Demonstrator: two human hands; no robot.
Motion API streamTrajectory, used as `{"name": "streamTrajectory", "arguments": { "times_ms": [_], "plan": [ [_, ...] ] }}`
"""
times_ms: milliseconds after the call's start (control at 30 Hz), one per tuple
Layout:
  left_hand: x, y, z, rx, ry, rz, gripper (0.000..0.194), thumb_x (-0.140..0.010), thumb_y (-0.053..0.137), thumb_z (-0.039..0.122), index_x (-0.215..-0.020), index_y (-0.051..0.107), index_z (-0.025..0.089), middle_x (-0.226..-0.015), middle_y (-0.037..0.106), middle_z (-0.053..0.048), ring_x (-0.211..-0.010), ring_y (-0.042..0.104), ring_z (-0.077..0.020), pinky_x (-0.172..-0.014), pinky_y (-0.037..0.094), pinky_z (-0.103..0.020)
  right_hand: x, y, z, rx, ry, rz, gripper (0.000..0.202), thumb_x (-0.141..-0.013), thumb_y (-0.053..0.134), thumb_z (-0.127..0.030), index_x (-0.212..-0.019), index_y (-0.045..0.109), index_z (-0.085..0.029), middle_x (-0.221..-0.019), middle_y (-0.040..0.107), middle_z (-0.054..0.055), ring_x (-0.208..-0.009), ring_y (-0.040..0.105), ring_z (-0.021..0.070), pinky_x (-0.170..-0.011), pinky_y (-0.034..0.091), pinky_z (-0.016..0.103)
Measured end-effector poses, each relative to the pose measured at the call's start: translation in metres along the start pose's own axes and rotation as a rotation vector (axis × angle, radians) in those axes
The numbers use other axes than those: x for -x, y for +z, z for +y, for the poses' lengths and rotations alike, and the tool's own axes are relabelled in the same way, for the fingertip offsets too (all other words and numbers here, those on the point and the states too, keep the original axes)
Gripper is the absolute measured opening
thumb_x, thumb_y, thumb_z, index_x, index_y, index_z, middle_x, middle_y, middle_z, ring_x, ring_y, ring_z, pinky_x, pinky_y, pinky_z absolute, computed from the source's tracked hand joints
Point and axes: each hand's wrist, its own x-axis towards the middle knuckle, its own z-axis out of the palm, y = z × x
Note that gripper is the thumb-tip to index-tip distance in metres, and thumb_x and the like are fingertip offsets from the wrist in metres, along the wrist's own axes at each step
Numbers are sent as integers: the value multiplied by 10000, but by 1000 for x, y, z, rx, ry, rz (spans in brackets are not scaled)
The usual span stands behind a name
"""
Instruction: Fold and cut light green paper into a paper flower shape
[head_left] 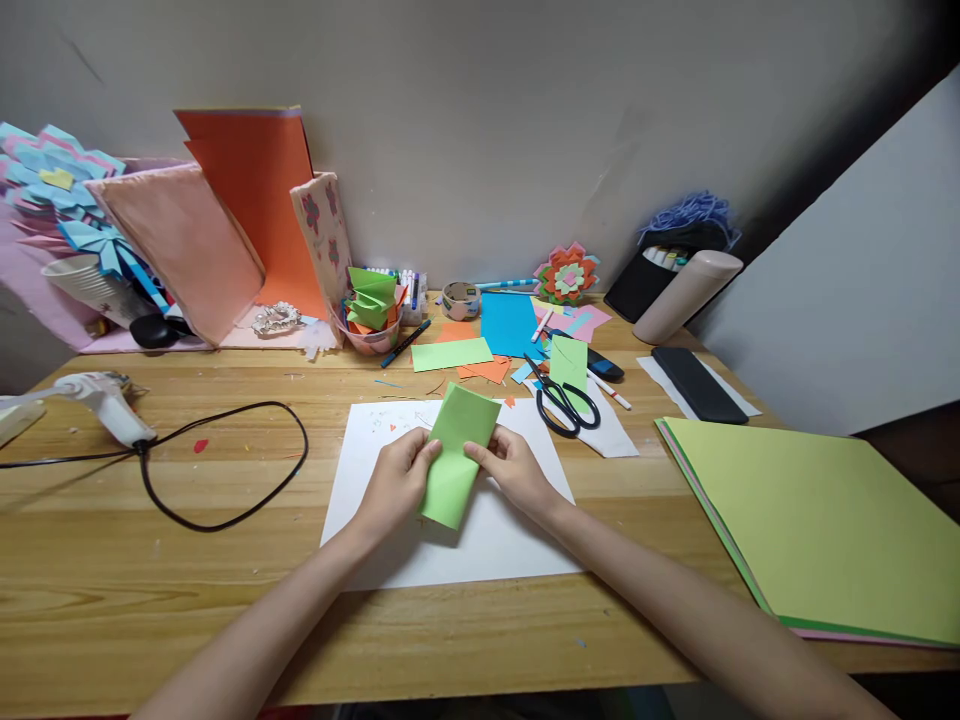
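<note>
A light green piece of paper [456, 450], a tilted rectangle that looks folded, is held between my two hands above a white sheet [517, 550]. My left hand [401, 475] pinches its left edge, thumb on top and fingers beneath. On the right edge, my right hand [514, 465] grips it the same way, its fingers mostly hidden behind the paper. Beyond the right hand lie black-handled scissors [568, 405], partly over another green paper piece [568, 358]. A green strip [452, 354] rests past the top of the white sheet.
At left are a glue gun [109, 405] and its looped black cable [300, 460]. Large coloured sheets [817, 520] are stacked at right beside a black phone [699, 385]. A scrap cup [373, 338], tape roll [460, 300], blue paper [511, 323] and paper flower [568, 274] stand toward the wall.
</note>
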Motion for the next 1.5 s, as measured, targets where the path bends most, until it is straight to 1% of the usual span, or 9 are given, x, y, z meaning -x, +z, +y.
{"name": "streamTrajectory", "arguments": {
  "times_ms": [100, 200, 267, 467, 667, 933, 1167, 1367, 1500],
  "plan": [
    [-1, 0, 0, 31, -14, 9, 250, -847, 412, 353, -658, 428, 190, -618, 459, 29, -589, 422, -125, -554, 326, -234, -1, -2, 0, -6, 33, -70, 295, -735, 649, -394, -900, 581, -160, -812, 644, 39, -689, 615, 148, -574, 499, 247],
    [-2, -2, -1, 61, -23, 16, 245, -843, 418, 363, -678, 453, 186, -636, 478, 24, -597, 436, -127, -561, 346, -236, -1, -5, 0, 12, 99, -171, 304, -748, 621, -442, -800, 539, -153, -610, 586, -14, -464, 548, 103, -440, 447, 226],
    [-3, -3, -1, 98, -28, -11, 256, -835, 436, 384, -677, 455, 183, -630, 475, 27, -591, 440, -125, -555, 352, -235, 0, -5, -1, 52, 100, -154, 323, -753, 605, -465, -737, 509, -158, -519, 536, -40, -396, 501, 87, -392, 395, 209],
    [-4, -4, 3, 340, -73, -173, 306, -764, 556, 442, -866, 542, 154, -812, 609, -34, -711, 560, -171, -620, 433, -269, 6, -1, -5, 142, 92, -174, 307, -770, 590, -451, -785, 534, -149, -539, 525, -38, -404, 477, 75, -387, 361, 195],
    [-1, -1, 7, 268, -71, -27, 252, -780, 538, 396, -767, 553, 145, -715, 590, -17, -643, 534, -153, -579, 415, -253, 9, 1, 0, 113, 83, -186, 316, -776, 579, -478, -767, 522, -167, -560, 522, -40, -419, 478, 75, -396, 354, 195],
    [1, 4, 2, 269, -54, 20, 234, -799, 514, 380, -817, 561, 152, -711, 577, -6, -628, 513, -140, -564, 405, -240, 9, 1, 5, 150, 8, -88, 437, -832, 436, -571, -629, 467, -185, -445, 471, -44, -379, 403, 82, -401, 277, 214],
    [0, 3, 0, 231, -33, 11, 234, -803, 505, 368, -839, 576, 148, -757, 603, -24, -677, 536, -160, -603, 418, -252, 9, 2, 1, 133, 22, -70, 398, -834, 455, -545, -641, 437, -198, -487, 408, -57, -426, 359, 90, -428, 260, 223],
    [-3, 1, 7, 368, -71, -128, 303, -769, 553, 412, -895, 580, 138, -847, 629, -52, -722, 566, -171, -629, 441, -264, 7, 2, 1, 76, -32, -42, 342, -820, 505, -506, -677, 449, -201, -581, 353, -50, -498, 316, 97, -462, 248, 229],
    [-7, 1, 6, 374, -122, -94, 347, -768, 543, 462, -875, 579, 133, -781, 620, -40, -660, 553, -157, -585, 434, -260, 5, 5, 1, 140, -54, -10, 363, -816, 513, -506, -640, 429, -199, -543, 315, -57, -472, 288, 93, -444, 220, 235]
  ]
}}
